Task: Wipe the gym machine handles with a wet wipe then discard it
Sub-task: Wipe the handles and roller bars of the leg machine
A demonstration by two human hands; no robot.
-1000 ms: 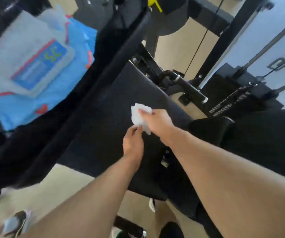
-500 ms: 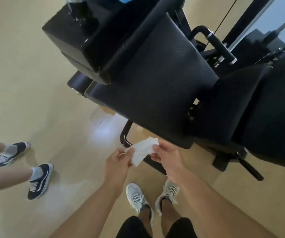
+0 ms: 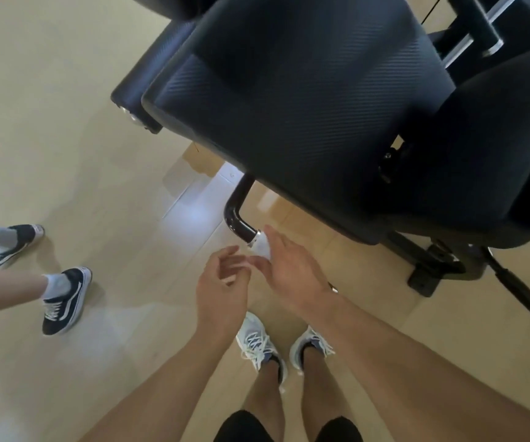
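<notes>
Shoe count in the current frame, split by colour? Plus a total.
White shoes: 2, on the wearer's own feet
Dark navy shoes with white trim: 2, on the other person at left
Total: 4

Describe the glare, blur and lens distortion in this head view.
Head view: a pale bluish glare patch lies on the floor beside the black handle; both hands, left hand and right hand, are motion-smeared, so the wet wipe reads only as a white blur; wide-angle bending curves the seat pad.
</notes>
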